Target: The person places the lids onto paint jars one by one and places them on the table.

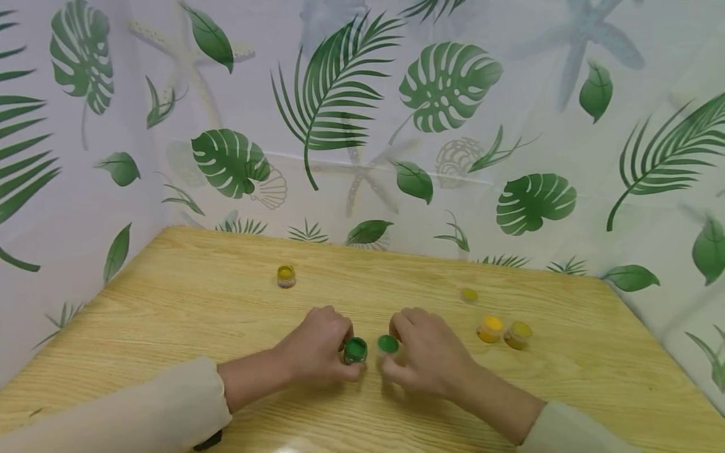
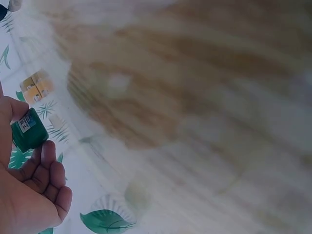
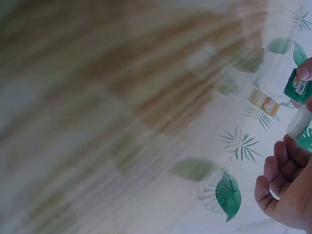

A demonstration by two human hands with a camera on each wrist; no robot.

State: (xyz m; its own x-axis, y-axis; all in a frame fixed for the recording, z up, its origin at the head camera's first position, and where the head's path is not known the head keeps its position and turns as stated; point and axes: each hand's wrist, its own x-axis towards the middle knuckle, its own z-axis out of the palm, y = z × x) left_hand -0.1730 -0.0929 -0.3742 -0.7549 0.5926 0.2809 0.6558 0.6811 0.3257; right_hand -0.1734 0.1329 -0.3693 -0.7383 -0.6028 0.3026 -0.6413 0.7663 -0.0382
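Observation:
My left hand (image 1: 317, 346) grips a small green paint jar (image 1: 355, 350) between thumb and fingers; its open top shows green paint. In the left wrist view the label of the green jar (image 2: 30, 129) faces outward. Just to the right, my right hand (image 1: 430, 352) pinches a round lid (image 1: 387, 344) with a green inner face. A short gap separates lid and jar. Seen from the right wrist, the lid (image 3: 298, 122) has a pale, see-through edge and sits close to the jar (image 3: 297, 88).
An uncovered yellow paint jar (image 1: 286, 277) stands at the back left of the wooden table (image 1: 187, 277). Toward the right are an orange-yellow jar (image 1: 490, 328), a dull yellow jar (image 1: 518, 335) beside it, and a flat yellow lid (image 1: 469, 294) behind them. A leaf-patterned cloth (image 1: 362, 176) hangs behind.

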